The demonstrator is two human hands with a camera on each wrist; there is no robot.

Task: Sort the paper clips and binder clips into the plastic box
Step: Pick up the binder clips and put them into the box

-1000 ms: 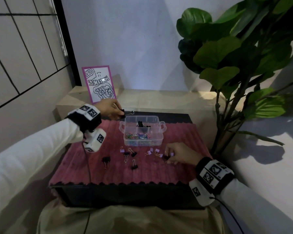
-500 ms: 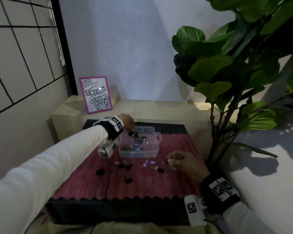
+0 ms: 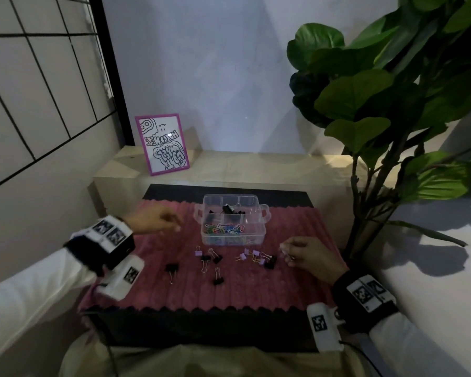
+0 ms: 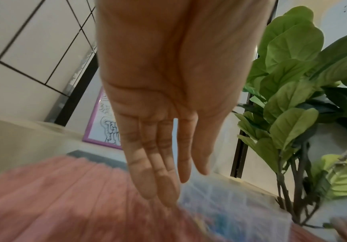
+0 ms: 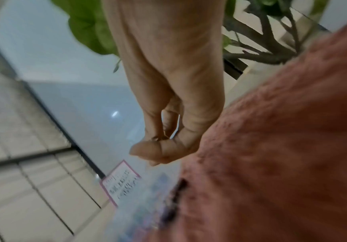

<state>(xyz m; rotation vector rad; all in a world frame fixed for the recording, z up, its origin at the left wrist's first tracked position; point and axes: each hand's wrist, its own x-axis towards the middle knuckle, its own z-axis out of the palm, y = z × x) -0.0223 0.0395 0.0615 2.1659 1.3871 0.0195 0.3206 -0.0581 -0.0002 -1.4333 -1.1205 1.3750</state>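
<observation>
Purple-framed white card (image 3: pixel 165 144) leaning on the pale ledge (image 3: pixel 256 167): black hand-drawn bubble lettering in two lines. The letters look reversed and I cannot read the words with certainty. In both wrist views the card is blurred and unreadable.

Black wrist band (image 3: pixel 104 240) behind the left hand (image 3: pixel 152 221): white panels with square black-and-white coded markers, no letters or digits. One more marker sits on the white block (image 3: pixel 129 274) below it.

Black wrist band (image 3: pixel 365 297) behind the right hand (image 3: pixel 310 257): the same coded markers. Another is on its white block (image 3: pixel 318 322).

No brands or numbers legible anywhere.
</observation>
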